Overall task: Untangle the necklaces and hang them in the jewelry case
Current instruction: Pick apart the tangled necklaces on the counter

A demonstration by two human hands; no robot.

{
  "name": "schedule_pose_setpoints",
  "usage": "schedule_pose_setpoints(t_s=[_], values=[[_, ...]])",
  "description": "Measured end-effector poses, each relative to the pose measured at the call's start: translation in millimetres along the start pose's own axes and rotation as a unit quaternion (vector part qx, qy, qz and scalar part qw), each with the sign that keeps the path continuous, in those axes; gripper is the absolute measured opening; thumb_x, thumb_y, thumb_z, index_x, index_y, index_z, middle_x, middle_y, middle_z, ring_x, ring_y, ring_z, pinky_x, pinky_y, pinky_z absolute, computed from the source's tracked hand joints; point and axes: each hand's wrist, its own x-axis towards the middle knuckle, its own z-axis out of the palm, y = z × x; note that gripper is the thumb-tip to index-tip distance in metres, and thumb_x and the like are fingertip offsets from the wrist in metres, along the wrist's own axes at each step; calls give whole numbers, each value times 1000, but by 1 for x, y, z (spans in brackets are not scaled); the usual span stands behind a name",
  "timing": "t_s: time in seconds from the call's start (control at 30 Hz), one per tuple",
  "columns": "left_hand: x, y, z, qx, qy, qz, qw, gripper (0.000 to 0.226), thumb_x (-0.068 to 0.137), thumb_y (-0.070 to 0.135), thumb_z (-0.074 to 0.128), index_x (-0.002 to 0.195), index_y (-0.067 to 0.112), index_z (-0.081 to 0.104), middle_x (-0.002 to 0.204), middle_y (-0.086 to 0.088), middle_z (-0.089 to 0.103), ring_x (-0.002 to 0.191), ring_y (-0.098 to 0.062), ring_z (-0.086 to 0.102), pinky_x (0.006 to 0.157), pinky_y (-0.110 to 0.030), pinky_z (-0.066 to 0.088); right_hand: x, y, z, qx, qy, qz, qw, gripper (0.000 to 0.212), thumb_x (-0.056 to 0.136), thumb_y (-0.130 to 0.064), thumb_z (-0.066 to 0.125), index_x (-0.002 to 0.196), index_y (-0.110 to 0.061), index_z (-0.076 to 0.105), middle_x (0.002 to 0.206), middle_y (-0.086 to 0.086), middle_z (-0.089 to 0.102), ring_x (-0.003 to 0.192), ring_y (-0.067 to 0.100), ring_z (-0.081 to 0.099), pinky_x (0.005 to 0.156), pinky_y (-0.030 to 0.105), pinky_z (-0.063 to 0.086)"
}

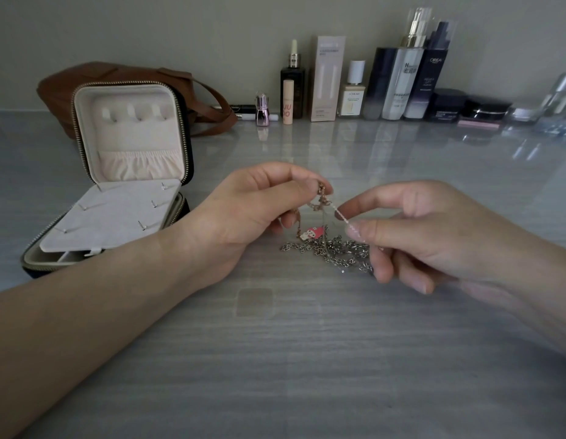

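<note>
The tangled bunch of metal necklaces sits at the middle of the table, partly lifted and partly lying on the surface between the two hands. The left hand pinches a thin rose-gold chain between thumb and forefinger and holds its knotted top above the table, with the other fingers curled beneath. A small pink-and-white enamel charm hangs from that chain, just over the heap. The right hand pinches a fine, pale beaded strand between thumb and forefinger; the strand runs taut and slanting from the knot down to those fingertips. It is blurred, so where it ends inside the hand cannot be told. Under both, a chunky silver link chain lies in loose loops on the table, reaching to the right hand's lower fingers. To the left stands the open dark zipped jewelry case with cream lining. Its lid is upright and shows three tabs and a gathered pocket, and a pale flat panel lies over its base. Behind the case rests a brown leather bag. A row of cosmetic bottles, boxes and jars lines the wall at the back of the grey wood-grain table.
</note>
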Motion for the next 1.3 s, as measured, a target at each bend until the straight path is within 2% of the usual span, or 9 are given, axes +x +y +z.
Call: schedule_pose_setpoints(t_s=[0.13,0.3,0.4,0.5,0.63,0.77,0.9,1.03,1.3], values=[[-1,1,0,1,-5,5,1000,4,73,29,71,72,27,75,59,16,58,57,-5,45,57,-18,37,0,-1,1,-27,-21,7,999,13,77,-22,71,89,-17,69,47,8,61,24,9,38,33,13,21],[-2,-1,1,12,-18,13,1000,14,72,28,63,75,28,76,63,15,62,58,-3,45,59,-15,38,1,0,3,-73,-31,9,997,12,77,-21,73,79,-10,67,46,7,61,23,8,38,35,15,21],[-2,0,1,15,-24,16,999,14,72,28,63,76,28,76,64,16,63,58,-2,44,60,-14,38,2,1,4,-96,-25,1,995,15,78,-21,73,83,-10,64,46,6,62,24,8,37,38,19,22],[-3,0,0,11,-25,17,999,14,72,29,63,77,28,76,62,16,61,59,-3,44,61,-14,38,2,2,5,-103,-14,-12,995,20,79,-24,73,91,-15,59,46,6,62,24,9,38,34,15,22],[-5,0,0,1,-23,26,999,14,74,29,62,78,30,76,61,16,59,61,-4,43,64,-20,35,1,1,5,-88,-19,-34,995,15,79,-26,71,91,-21,62,47,6,62,24,9,39,35,15,21],[-5,1,0,-8,-27,38,999,16,76,28,61,77,30,76,60,15,61,61,-4,43,64,-19,36,2,3,7,-99,-32,-52,993,18,89,-29,60,105,-37,60,45,5,61,25,10,41,39,20,28],[-4,0,0,-34,-31,43,998,16,76,25,61,77,27,77,58,12,56,60,-6,44,61,-20,37,3,2,7,-125,-38,-63,989,21,93,-32,54,112,-40,59,40,4,56,23,10,39,32,16,29],[-5,2,4,-55,-67,42,995,17,77,24,60,78,25,77,58,7,53,59,-8,45,56,-22,39,3,1,7,-126,-36,-51,990,17,87,-37,61,104,-37,63,37,3,54,23,10,38,30,13,29],[-5,2,3,-72,-48,34,996,18,77,22,59,78,24,77,59,5,52,58,-8,45,55,-21,40,4,3,5,-75,-3,-48,996,11,81,-34,68,79,-24,69,39,5,56,22,12,35,31,13,25]])
